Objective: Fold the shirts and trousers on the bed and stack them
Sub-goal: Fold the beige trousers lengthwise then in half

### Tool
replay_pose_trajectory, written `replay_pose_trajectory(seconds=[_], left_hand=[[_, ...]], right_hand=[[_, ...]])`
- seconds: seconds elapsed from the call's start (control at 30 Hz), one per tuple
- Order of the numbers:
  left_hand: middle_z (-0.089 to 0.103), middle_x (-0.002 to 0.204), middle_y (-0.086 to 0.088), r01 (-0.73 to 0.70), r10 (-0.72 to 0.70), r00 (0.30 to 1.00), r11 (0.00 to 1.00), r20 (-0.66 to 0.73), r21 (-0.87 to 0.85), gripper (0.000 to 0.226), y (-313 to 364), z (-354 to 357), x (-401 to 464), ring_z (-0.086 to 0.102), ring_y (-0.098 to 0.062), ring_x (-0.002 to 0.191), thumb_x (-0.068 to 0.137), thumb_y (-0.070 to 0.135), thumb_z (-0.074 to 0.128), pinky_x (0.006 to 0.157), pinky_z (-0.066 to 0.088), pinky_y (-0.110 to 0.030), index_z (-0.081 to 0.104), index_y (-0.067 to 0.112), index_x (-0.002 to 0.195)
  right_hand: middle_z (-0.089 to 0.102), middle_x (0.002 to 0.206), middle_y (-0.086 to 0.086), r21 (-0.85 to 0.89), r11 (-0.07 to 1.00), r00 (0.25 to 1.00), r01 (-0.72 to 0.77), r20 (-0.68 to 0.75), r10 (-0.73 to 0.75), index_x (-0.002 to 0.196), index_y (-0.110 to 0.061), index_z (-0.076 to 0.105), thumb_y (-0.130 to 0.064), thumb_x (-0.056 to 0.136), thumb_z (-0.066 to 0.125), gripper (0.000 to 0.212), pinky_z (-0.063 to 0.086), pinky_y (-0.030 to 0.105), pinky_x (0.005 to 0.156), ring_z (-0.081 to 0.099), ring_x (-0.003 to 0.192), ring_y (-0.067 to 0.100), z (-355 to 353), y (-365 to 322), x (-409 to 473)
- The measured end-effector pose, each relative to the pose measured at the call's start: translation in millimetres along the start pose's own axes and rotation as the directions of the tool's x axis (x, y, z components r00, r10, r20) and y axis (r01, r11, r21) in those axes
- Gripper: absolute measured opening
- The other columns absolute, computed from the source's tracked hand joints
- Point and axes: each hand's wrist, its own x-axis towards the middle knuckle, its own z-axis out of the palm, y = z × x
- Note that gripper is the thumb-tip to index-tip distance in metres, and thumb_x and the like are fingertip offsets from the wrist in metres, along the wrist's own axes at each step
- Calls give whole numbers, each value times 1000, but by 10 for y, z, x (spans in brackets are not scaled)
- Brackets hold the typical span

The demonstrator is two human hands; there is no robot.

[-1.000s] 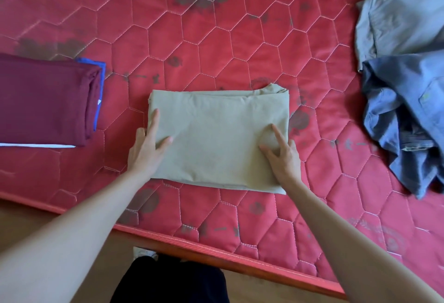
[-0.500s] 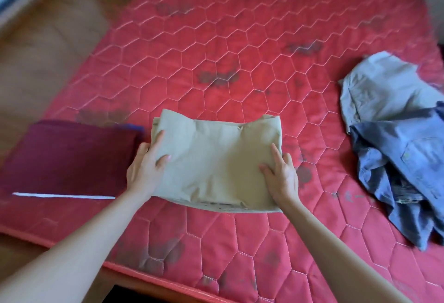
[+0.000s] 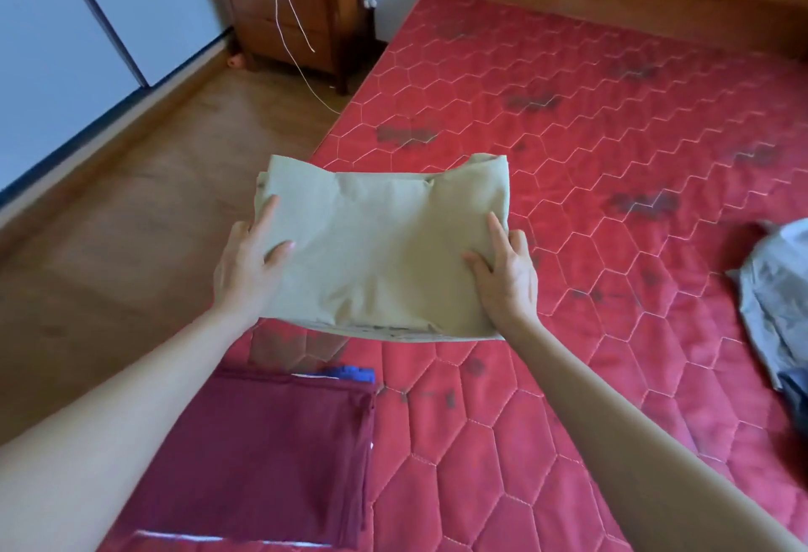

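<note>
Lifted clear of the mattress [image 3: 612, 157] now: folded beige garment [image 3: 376, 254], flat on the bed a second ago, carried up and leftward between both hands. Left hand [image 3: 249, 262] gripping the left edge, thumb and forefinger showing on top, remaining fingers presumably beneath, out of sight. Right hand [image 3: 507, 276] holding the right edge likewise, thumb and forefinger spread over the cloth. Hanging above the near-left corner of the bed, partly over the wooden floor [image 3: 131, 201], just beyond the maroon folded stack [image 3: 262, 455] with a blue layer [image 3: 354, 374] peeking from its far edge. Folding of this piece apparently finished, stacking in hand; likely next, lowering it squarely onto the maroon pile. Unfolded grey and blue clothes [image 3: 778, 302] waiting at the right edge, well apart, so more left to fold. Risk: folds slipping open during the carry
</note>
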Motion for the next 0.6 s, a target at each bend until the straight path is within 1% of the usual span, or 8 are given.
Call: replay_pose_trajectory(seconds=[0.17,0.3,0.37,0.47,0.5,0.53,0.57,0.6], left_hand=[[50,115,-17,36,-34,997,999,64,-20,66,-666,369,377,52,-37,109,91,23,62,85,44,-45,32,34,149],[49,113,-17,104,-105,974,994,201,16,66,-1256,850,277,52,-36,108,92,24,61,88,43,-44,30,32,150],[49,112,-16,143,-149,955,989,255,41,65,-1472,1041,180,52,-36,108,94,25,59,88,43,-43,29,31,151],[47,109,-11,124,-144,964,987,225,99,63,-1569,1136,136,55,-33,97,94,31,56,74,40,-37,28,34,150],[47,110,-10,94,-124,973,983,197,157,62,-1564,1121,139,56,-33,94,93,33,57,70,39,-37,30,34,149],[47,114,-11,55,-95,983,970,159,236,62,-1547,1097,138,56,-34,95,92,35,59,68,42,-39,32,32,148],[46,122,-14,10,-52,991,946,123,323,61,-1516,1067,138,54,-36,103,91,35,60,71,47,-44,35,27,146],[41,133,-19,-46,5,994,919,106,390,61,-1473,1053,138,48,-40,116,91,34,60,84,48,-52,37,21,146]], right_hand=[[37,103,-4,-28,998,998,-60,28,61,146,-31,33,-29,89,61,64,42,33,71,47,83,17,785,50,213],[41,108,0,-86,987,982,-137,119,147,147,-30,33,-30,89,62,65,39,31,73,49,87,20,1498,419,43],[41,107,-1,-91,975,965,-205,146,216,146,-32,35,-31,89,63,63,37,29,75,49,87,19,1750,619,-105],[40,101,-5,-109,954,954,-279,83,289,139,-38,41,-40,88,61,55,35,30,74,48,83,18,1889,727,-168],[40,103,-6,-141,949,955,-282,55,292,137,-38,42,-44,87,59,54,35,30,74,49,86,18,1887,722,-159],[42,110,-4,-184,945,960,-270,19,279,136,-36,42,-48,86,59,54,37,32,77,50,95,20,1872,715,-145],[43,123,0,-237,940,969,-244,-23,246,138,-31,43,-51,86,58,57,39,36,83,48,108,25,1851,693,-128],[40,138,7,-286,936,979,-206,-61,197,141,-25,42,-52,87,55,62,38,42,94,41,122,31,1832,644,-106]])
